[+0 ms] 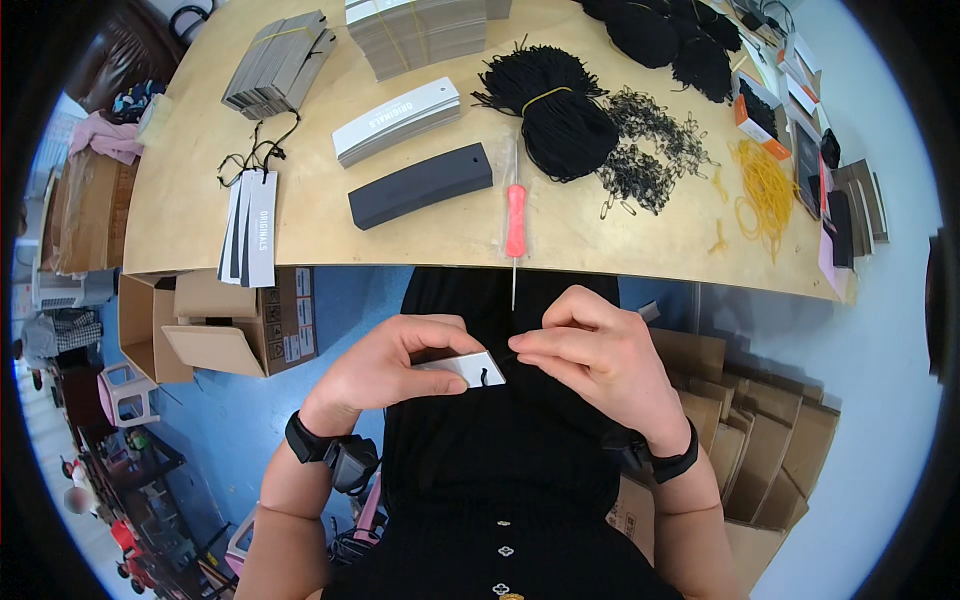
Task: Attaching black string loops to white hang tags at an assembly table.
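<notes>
Above my lap, my left hand (400, 362) grips a white hang tag (473, 371) between thumb and fingers. A short bit of black cord shows at the tag's hole. Just right of it, my right hand (605, 355) is closed in a pinch. A small dark bit shows at its fingertips, but it blends into my black clothing and I cannot make it out. Straight ahead, a thin metal tool with a pink handle (516, 220) lies with its tip past the table edge. Several strung hang tags (260, 230) lie at the left edge, their black cords trailing away from me.
On the wooden table (330, 235) are a white tag stack (395, 120), a black tag stack (420, 186), banded grey stacks (275, 65), a black cord bundle (568, 125), black safety pins (650, 150) and yellow rubber bands (765, 200). Cardboard boxes (285, 310) stand below left; flattened cardboard (770, 450) leans right.
</notes>
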{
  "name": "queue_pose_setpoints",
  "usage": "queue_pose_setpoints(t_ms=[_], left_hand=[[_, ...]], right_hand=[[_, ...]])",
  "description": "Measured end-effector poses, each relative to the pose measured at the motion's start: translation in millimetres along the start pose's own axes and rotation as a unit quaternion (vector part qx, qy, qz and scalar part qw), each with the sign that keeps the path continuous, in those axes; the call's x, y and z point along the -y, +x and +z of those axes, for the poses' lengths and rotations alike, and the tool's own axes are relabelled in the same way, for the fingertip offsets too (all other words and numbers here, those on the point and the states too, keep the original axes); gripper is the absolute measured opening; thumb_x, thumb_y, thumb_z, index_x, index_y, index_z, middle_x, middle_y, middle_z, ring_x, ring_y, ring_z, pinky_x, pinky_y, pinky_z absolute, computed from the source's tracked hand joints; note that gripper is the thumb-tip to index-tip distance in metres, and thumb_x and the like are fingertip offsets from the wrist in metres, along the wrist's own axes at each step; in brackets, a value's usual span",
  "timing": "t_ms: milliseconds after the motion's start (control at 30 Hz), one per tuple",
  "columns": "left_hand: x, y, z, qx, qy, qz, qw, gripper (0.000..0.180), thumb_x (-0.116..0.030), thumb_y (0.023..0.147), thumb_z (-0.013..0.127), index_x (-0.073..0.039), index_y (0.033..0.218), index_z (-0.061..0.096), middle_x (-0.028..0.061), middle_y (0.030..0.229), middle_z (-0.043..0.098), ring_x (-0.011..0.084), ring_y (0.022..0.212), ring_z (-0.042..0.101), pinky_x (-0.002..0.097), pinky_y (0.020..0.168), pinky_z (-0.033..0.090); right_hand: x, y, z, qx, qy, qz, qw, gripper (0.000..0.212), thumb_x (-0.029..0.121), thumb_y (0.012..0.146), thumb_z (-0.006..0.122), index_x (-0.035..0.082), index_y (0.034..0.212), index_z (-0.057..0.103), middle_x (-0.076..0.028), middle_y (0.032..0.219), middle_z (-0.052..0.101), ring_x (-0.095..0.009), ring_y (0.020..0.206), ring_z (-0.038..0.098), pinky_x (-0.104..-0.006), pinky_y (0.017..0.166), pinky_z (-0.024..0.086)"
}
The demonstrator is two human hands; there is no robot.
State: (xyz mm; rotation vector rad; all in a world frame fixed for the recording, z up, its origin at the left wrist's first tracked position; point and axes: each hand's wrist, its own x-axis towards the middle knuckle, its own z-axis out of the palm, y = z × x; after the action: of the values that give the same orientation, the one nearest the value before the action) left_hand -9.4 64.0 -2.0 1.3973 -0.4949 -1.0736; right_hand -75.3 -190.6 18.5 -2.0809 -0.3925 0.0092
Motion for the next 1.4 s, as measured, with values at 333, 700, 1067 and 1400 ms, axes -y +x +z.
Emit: queue_pose_setpoints(t_ms=[333,700,1067,1400], left_hand=[[-4.7,-10.5,9.4,0.020,-0.067,-0.015,0.997,0.028,0.005,0.084,0.071,0.001,0.112,0.068,0.0016,0.098,0.060,0.0108,0.093,0.059,0.0245,0.085,0.047],[5.8,-25.3,9.6,0.088,-0.229,-0.008,0.969,0.034,0.003,0.079,0.077,0.001,0.112,0.069,0.0028,0.100,0.064,0.0115,0.094,0.062,0.0253,0.086,0.049],[5.7,-28.7,28.3,-0.014,-0.199,0.009,0.980,0.034,-0.002,0.084,0.075,-0.004,0.116,0.066,0.0000,0.100,0.069,0.0078,0.093,0.064,0.0231,0.083,0.050],[-13.5,-42.8,36.2,-0.123,-0.087,0.012,0.989,0.038,0.003,0.087,0.070,-0.002,0.124,0.062,0.0021,0.106,0.068,0.0081,0.096,0.062,0.0247,0.087,0.049]], right_hand=[[12.2,-11.1,6.1,-0.022,0.161,0.054,0.985,0.009,0.002,0.084,0.074,0.006,0.092,0.074,0.000,0.086,0.057,-0.004,0.061,0.050,-0.0224,0.051,0.039],[9.1,-34.1,-5.1,0.246,0.568,0.098,0.780,0.015,0.015,0.099,0.061,0.000,0.099,0.064,-0.002,0.094,0.059,-0.003,0.064,0.048,-0.0168,0.054,0.037],[39.9,-23.8,14.3,0.099,-0.039,0.089,0.990,0.021,0.026,0.085,0.074,0.005,0.084,0.074,-0.008,0.076,0.059,-0.026,0.069,0.061,-0.0363,0.062,0.047],[25.4,-29.0,24.3,0.016,0.284,0.160,0.945,0.010,0.008,0.089,0.069,0.002,0.083,0.066,0.000,0.077,0.055,-0.006,0.059,0.047,-0.0223,0.055,0.037]])
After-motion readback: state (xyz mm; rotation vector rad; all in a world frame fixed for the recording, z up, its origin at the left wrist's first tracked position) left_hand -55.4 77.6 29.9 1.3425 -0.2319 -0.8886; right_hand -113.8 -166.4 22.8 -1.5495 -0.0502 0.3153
